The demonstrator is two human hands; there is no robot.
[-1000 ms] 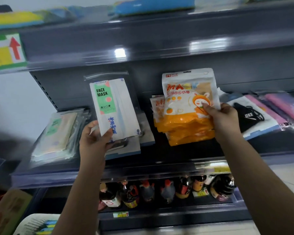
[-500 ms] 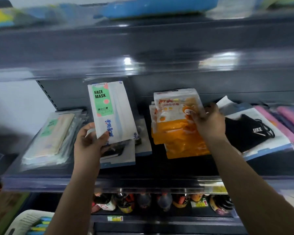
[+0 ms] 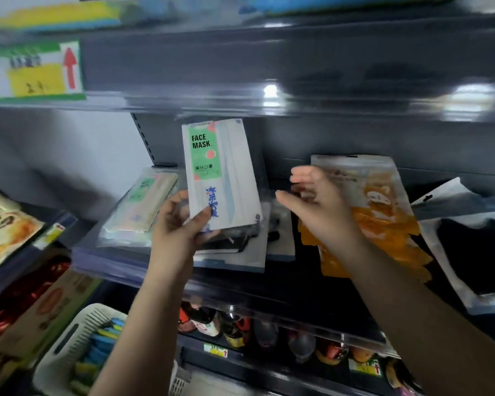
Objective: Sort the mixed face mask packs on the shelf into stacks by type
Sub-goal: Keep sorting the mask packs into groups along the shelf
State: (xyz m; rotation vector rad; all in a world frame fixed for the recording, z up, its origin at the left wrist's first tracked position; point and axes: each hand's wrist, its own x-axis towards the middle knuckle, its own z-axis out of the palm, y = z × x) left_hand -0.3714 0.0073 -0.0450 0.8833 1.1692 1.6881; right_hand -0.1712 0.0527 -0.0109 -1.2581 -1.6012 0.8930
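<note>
We have just let go of the orange pack (image 3: 372, 212): a moment ago our right hand (image 3: 317, 207) pinched it, and now it lies on the orange stack, right of the green "FACE MASK" pack (image 3: 220, 172). The right grip is spread and empty, drifting toward that green pack, which our left hand (image 3: 180, 224) pinches upright above the shelf (image 3: 269, 287). It likely belongs on the matching stack (image 3: 143, 207) to its left.

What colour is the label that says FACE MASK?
Green with pinkish dots, on the held face mask pack, in the head view.
</note>
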